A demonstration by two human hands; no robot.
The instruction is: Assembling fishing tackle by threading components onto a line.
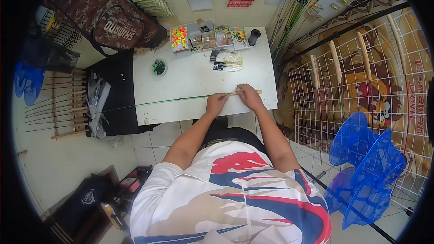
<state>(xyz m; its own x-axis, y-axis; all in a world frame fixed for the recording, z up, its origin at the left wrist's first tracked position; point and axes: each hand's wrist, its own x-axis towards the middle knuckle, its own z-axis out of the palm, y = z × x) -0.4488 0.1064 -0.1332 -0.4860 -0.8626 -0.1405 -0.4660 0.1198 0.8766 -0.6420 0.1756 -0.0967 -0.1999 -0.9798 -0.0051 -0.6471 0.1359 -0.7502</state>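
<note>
A thin green fishing rod with a pale wooden handle lies crosswise above the front part of the white table, its tip reaching past the table's left side. My left hand is closed on the rod just left of the handle. Close beside it, my right hand has its fingers pinched around the handle, whose butt end sticks out to the right. Anything small between my fingertips is hidden at this size.
Along the table's back stand a compartment tray with bright beads and spools, and a black cylinder. Nearer are packets and a round tub. Blue nets hang right; a camouflage bag sits back left.
</note>
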